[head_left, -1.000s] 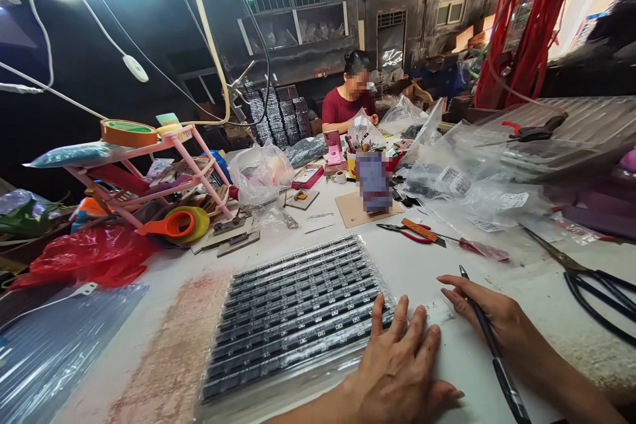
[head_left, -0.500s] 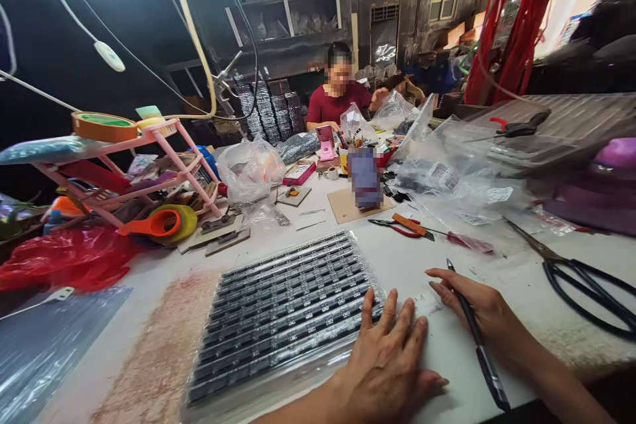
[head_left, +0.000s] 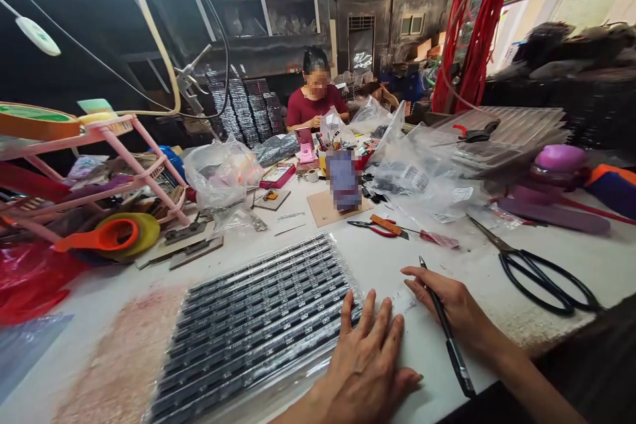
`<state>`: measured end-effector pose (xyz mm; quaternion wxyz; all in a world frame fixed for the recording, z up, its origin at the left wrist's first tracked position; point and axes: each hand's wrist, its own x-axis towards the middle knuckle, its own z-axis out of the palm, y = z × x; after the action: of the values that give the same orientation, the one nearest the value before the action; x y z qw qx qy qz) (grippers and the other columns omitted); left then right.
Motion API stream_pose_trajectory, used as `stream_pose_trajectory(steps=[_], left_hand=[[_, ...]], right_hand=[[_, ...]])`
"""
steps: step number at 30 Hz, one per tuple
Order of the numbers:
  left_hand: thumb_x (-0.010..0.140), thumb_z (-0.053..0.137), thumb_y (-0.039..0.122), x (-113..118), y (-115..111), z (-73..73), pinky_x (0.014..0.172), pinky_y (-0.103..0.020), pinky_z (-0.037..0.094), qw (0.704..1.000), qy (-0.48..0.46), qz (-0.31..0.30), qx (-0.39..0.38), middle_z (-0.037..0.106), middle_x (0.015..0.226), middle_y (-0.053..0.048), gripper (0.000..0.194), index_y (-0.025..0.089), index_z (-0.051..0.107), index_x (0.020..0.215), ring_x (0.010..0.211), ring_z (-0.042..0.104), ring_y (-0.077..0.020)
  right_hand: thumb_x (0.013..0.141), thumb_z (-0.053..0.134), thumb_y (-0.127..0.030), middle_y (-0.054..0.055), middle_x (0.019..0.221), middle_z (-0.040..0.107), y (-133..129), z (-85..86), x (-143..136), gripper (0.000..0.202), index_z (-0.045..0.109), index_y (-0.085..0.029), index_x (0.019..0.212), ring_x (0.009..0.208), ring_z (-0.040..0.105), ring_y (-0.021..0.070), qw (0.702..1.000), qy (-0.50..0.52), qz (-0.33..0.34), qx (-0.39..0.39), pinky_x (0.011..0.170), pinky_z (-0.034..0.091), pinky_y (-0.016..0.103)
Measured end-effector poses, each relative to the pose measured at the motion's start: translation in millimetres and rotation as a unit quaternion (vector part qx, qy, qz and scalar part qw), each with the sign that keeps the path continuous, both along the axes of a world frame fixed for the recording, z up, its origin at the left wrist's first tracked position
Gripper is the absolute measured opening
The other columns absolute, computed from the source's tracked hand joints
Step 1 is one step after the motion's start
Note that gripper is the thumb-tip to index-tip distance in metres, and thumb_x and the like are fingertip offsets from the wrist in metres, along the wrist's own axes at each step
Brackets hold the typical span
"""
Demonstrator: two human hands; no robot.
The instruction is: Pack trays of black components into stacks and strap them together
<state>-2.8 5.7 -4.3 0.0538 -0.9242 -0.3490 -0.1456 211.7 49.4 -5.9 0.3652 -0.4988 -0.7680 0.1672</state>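
One slim black pen [head_left: 454,352], slanted

left grip [head_left: 360,361]: bare, long slim fingers [head_left: 366,315] | right grip [head_left: 460,305]: bare too, pretty slender | forearms [head_left: 531,377]: both bare

Slanted pen [head_left: 449,338], dark strips [head_left: 258,326] (plastic-wrapped)

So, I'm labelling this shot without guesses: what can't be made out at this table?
All in the head view:
Strip pack: partly covered by the left hand, cut off by the bottom edge.
Marks beside the right hand: too small to read.
Upright object: blurred by pixelation.
Bag label: too small to read.
Tape roll: cut off by the left edge.
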Motion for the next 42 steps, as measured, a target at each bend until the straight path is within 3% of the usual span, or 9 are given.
stream_pose_trajectory(steps=[17, 23, 42], left_hand=[[0.091, 0.035, 0.056, 0.0, -2.9, 4.6, 0.111, -0.056, 0.020, 0.999, 0.011, 0.012, -0.051, 0.043, 0.144, -0.010, 0.060, 0.018, 0.039, 0.138, 0.138, 0.027, -0.0312], [0.092, 0.033, 0.055, -0.6, -3.7, 6.4, 0.111, -0.057, 0.019, 0.998, 0.020, 0.009, -0.064, 0.040, 0.146, -0.009, 0.060, 0.018, 0.038, 0.139, 0.139, 0.025, -0.0311], [0.091, 0.030, 0.059, -0.6, -2.7, 1.5, 0.111, -0.056, 0.017, 0.999, 0.019, 0.007, -0.031, 0.042, 0.145, -0.008, 0.062, 0.019, 0.039, 0.138, 0.137, 0.029, -0.0313]], right_hand=[[0.092, 0.044, -0.036, 0.006, 0.092, 0.071, -0.8, 5.7, -0.2, 0.030, 0.064, -0.017, 0.104, 0.081, 0.068, 0.0159, 1.000, -0.010, 0.004, 0.011, 0.070, 0.055, 0.022], [0.092, 0.047, -0.036, 0.006, 0.096, 0.071, -0.7, 0.7, 1.5, 0.028, 0.064, -0.018, 0.105, 0.086, 0.068, 0.0165, 1.000, -0.010, 0.004, 0.021, 0.073, 0.056, 0.022], [0.093, 0.044, -0.034, 0.007, 0.096, 0.071, -0.8, 1.4, 2.5, 0.029, 0.064, -0.016, 0.107, 0.086, 0.069, 0.0166, 0.999, -0.019, 0.017, 0.045, 0.073, 0.057, 0.024]])
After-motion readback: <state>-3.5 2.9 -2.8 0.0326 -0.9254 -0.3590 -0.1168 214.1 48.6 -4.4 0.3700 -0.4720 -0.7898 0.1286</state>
